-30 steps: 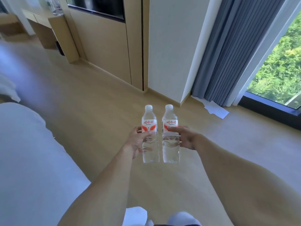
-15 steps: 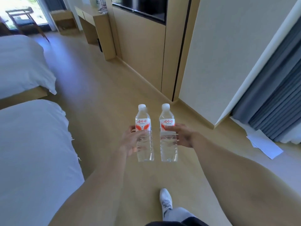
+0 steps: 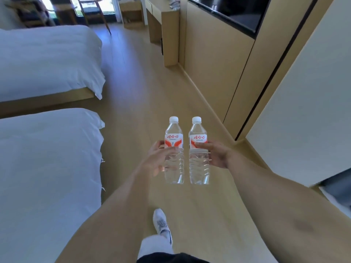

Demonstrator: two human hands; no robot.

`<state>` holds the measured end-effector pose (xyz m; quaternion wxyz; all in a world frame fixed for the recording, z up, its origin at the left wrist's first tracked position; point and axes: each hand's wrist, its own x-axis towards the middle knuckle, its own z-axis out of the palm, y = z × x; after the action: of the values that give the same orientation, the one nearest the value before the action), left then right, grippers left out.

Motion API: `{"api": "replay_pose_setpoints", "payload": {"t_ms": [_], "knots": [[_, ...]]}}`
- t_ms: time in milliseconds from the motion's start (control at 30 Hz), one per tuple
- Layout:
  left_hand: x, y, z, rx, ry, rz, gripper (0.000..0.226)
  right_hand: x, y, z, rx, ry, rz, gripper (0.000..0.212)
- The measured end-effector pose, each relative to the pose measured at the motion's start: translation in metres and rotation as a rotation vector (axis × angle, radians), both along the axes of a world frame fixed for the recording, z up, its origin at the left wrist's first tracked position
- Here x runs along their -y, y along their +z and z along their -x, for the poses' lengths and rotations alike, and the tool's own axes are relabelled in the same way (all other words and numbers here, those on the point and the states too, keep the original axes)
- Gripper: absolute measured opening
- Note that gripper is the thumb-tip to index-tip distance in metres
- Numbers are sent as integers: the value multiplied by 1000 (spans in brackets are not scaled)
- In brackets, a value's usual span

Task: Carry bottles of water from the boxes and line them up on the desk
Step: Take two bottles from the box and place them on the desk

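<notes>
Compared with half a second ago, the view has turned more to the left: two beds are now fully seen, the grey curtain and the paper on the floor are gone from the picture, and the desk at the far end is closer to the middle; the two bottles are held in the same way as before, side by side in front of the body. On the left stand the far bed (image 3: pixel 47 59) and the near bed (image 3: pixel 43 168), both covered with white bedding. Between the beds and the wall runs the wooden floor (image 3: pixel 133 88), and a white shoe (image 3: pixel 161 223) steps forward on it. The left hand (image 3: pixel 158 160) grips the left bottle (image 3: pixel 173 150) with fingers and thumb curled around its middle, just under the red and white label. This bottle is upright, has a white cap, and is full of clear water. Just beside it, not clearly touching, is the right bottle (image 3: pixel 199 150), also upright, capped and full of water. The right hand (image 3: pixel 214 154) holds it from the right side, the thumb lying across the lower part of the label and the fingers wrapped behind. Both bottles are in the air above the floor, well apart from the desk (image 3: pixel 161 21), which stands far ahead against the wooden wall panel (image 3: pixel 214 59). On the desk top something stands, but it is too blurred to name.
</notes>
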<state>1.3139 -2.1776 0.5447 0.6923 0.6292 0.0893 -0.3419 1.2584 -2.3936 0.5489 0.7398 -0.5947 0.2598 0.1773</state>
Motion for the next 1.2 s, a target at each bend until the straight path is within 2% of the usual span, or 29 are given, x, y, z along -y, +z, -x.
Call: {"api": "replay_pose_setpoints", "payload": {"t_ms": [267,533,700,900,1200], "knots": [[9,-26,-174,-42,23,24,51,9,-19,-179,-32,54,33,48],[6,-15,-354,-41,28,0,53,5,-8,-361,-42,61,5,57],[10,-12,-446,-37,66,-13,52,11,-12,-458,-37,74,-12,47],[22,-22,-550,-24,106,-36,53,28,-25,-574,-25,139,-21,64],[56,-14,-735,2,179,-67,47,69,-28,-786,-19,264,-56,56]]}}
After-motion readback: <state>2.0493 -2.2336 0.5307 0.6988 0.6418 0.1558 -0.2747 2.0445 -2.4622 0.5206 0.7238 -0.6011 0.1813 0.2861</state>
